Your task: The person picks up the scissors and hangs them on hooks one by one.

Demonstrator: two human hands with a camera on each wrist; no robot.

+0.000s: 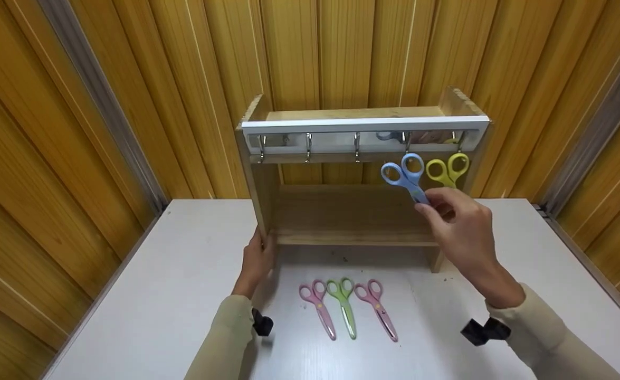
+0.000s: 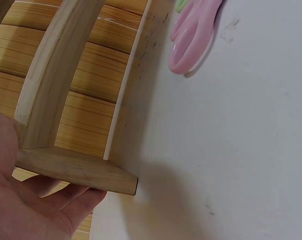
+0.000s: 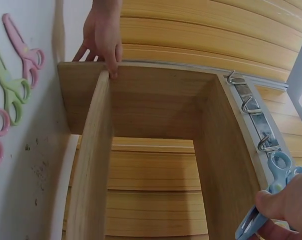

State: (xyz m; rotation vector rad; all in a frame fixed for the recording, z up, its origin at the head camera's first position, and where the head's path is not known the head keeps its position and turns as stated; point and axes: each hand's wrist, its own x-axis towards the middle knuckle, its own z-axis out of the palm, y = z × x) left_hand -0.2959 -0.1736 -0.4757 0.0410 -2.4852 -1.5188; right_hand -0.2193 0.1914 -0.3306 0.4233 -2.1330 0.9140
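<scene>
My right hand (image 1: 463, 224) pinches blue scissors (image 1: 415, 190) by the blade end, handle loops up. In the head view the loops stand just below the fourth hook of the metal hook rail (image 1: 336, 125). Yellow scissors (image 1: 448, 170) are at the rightmost hook, their lower part hidden behind my right hand. My left hand (image 1: 257, 258) grips the lower left side panel of a wooden shelf (image 1: 352, 237); in the left wrist view its fingers (image 2: 83, 205) lie along the panel's outer face.
On the white table (image 1: 193, 274), in front of the shelf, lie pink scissors (image 1: 321, 311), green scissors (image 1: 347, 309) and another pink pair (image 1: 379, 311), handles toward the shelf. Three hooks on the rail's left carry nothing. Wood-patterned walls (image 1: 341, 58) stand behind and at both sides.
</scene>
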